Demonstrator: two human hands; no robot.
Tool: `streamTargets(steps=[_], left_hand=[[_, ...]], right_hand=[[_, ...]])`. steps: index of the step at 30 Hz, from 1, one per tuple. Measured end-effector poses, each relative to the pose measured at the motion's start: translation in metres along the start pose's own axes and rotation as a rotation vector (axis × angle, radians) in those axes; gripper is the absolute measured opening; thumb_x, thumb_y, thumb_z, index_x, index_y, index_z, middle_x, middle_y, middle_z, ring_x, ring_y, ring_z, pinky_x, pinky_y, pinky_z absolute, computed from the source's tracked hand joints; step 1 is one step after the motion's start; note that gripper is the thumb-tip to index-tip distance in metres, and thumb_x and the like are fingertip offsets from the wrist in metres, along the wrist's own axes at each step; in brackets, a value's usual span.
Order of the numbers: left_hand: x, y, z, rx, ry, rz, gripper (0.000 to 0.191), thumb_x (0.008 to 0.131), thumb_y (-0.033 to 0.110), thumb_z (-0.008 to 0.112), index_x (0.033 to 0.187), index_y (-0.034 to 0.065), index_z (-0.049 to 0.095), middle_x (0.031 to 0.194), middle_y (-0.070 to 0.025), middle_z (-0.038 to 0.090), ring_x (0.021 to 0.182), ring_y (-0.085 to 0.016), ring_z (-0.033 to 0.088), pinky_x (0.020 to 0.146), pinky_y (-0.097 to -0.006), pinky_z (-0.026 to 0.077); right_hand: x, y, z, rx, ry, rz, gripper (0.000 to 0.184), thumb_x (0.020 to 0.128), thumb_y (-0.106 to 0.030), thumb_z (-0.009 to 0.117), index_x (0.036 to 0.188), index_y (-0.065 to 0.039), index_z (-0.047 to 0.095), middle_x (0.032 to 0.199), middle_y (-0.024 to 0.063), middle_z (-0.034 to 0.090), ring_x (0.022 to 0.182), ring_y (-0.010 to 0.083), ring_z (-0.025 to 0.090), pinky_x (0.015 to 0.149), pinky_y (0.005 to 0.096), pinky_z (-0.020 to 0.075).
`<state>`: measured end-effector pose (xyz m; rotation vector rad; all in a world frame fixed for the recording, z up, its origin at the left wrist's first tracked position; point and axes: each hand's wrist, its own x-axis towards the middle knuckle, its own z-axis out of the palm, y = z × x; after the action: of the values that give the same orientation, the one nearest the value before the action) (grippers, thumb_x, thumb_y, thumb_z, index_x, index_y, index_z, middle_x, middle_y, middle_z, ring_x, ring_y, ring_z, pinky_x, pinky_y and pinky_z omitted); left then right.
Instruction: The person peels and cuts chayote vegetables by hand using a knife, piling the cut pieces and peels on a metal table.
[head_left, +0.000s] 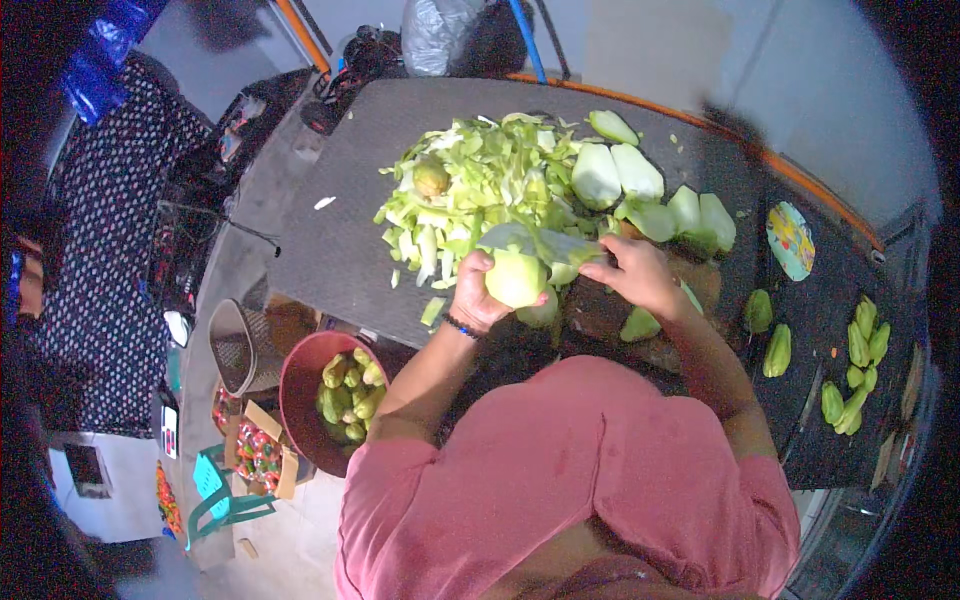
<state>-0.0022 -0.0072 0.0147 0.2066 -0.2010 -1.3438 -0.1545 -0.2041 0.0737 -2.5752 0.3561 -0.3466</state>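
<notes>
In my left hand (480, 294) I hold a pale green peeled chayote (517, 279) above the table, its rounded end facing me. My right hand (637, 271) grips a kitchen knife (544, 244), its broad blade lying along the far side of the chayote. The knife's handle is hidden in my fingers. Just beyond both hands spreads a heap of green peelings (480, 172), with an unpeeled chayote (431, 177) on it. Right of the heap sit several pale cut pieces (637, 171). A brown wooden board (596, 306) shows partly below the knife.
Whole chayotes (868, 334) lie on the black tabletop (810, 315) at right, near a colourful patterned item (790, 240). By my left elbow stands a red tub (300, 397) of chayotes. Left of it are a woven basket (231, 349), a cardboard box (285, 474) and a teal plastic chair (211, 480).
</notes>
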Motion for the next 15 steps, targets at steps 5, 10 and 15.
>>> streamTargets(steps=[5,10,15], left_hand=[[0.002,-0.008,-0.008,0.010,0.135,-0.025,0.054,0.083,0.047,0.048,0.122,0.0095,0.047,0.115,-0.0171,0.054,0.102,-0.037,0.054,0.076,-0.0629,0.045],[0.000,-0.002,-0.004,0.017,-0.020,-0.098,0.066,0.062,0.027,0.056,0.126,0.0106,0.045,0.122,-0.0187,0.050,0.103,-0.041,0.053,0.073,-0.0646,0.044],[0.002,0.001,0.000,0.134,0.084,-0.131,0.069,0.059,0.022,0.056,0.126,0.0073,0.043,0.121,-0.0195,0.050,0.105,-0.040,0.052,0.078,-0.0664,0.042]], right_hand=[[0.003,-0.031,-0.009,-0.014,-0.226,-0.064,0.048,0.073,-0.047,0.066,0.098,-0.007,0.059,0.076,0.0169,0.062,0.073,0.0342,0.062,0.063,0.0414,0.0473],[0.013,0.007,-0.008,0.003,-0.086,0.162,0.049,0.079,-0.048,0.060,0.101,-0.003,0.058,0.089,0.0198,0.063,0.085,0.0348,0.061,0.070,0.0403,0.0471],[0.004,0.008,-0.013,0.050,-0.067,0.176,0.052,0.079,-0.048,0.060,0.101,-0.001,0.058,0.091,0.0211,0.062,0.089,0.0348,0.061,0.075,0.0409,0.0462]])
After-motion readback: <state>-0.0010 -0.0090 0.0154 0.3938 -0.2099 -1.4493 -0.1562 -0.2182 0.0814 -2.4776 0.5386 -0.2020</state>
